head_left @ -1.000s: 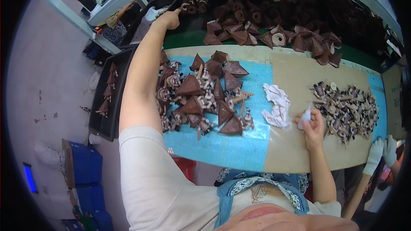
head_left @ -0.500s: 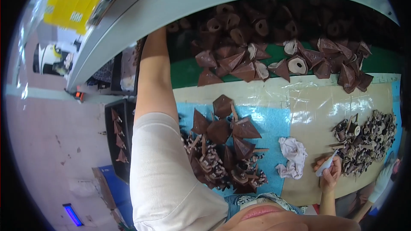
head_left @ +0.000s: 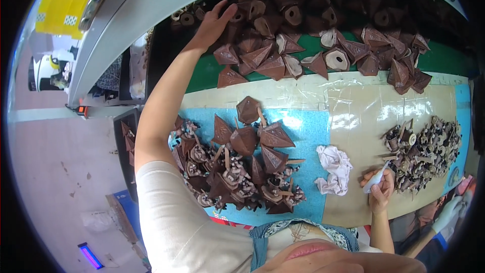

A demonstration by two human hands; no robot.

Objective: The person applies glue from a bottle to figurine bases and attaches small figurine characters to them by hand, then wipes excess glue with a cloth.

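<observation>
My left hand (head_left: 213,26) reaches out over the dark green surface at the far side, fingers stretched and apart. It is beside the heap of brown pointed cone-shaped pieces (head_left: 271,65), some lying with pale hollow undersides up; I see nothing in its grasp. On the right, my right hand (head_left: 385,188) is closed round a small whitish squeeze bottle (head_left: 375,178) with a thin nozzle pointing away from me. Beside it lies a pile of small brown-and-cream pieces (head_left: 429,151). Assembled pieces with brown pointed tops (head_left: 244,140) stand crowded on the blue mat (head_left: 313,126) before me.
A crumpled white cloth (head_left: 334,169) lies between the mat and my right hand. A pale grey beam (head_left: 121,35) arches over the far side. A black tray (head_left: 126,164) stands to the left. At the far right is another person's gloved hand (head_left: 449,213).
My left hand has come into sight from behind the beam, over the far heap. The view has shifted a little, and my right hand still holds the bottle.
</observation>
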